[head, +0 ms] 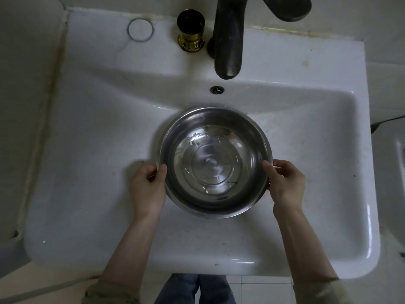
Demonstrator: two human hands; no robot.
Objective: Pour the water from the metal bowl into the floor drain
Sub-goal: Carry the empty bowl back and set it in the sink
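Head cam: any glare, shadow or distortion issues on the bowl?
Head view: dim overall; bright reflections on the bowl bottom mask the water line; soft shadow beside the left hand; wide-angle bends the sink edges; right hand sharp.

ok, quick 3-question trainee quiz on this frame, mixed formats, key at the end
1. True or false: both hands hold the metal bowl by its rim.
2. Multiple choice: the bowl is over A) the floor tiles, B) the white sink basin, C) the ledge beside the dark faucet.
3. Short answer: what stands on the sink ledge just left of the faucet?

Key
1. True. The left hand and the right hand each have a grip on opposite sides of the rim, thumbs inside.
2. B. The floor drain is not in view.
3. A small dark cup with a gold base.
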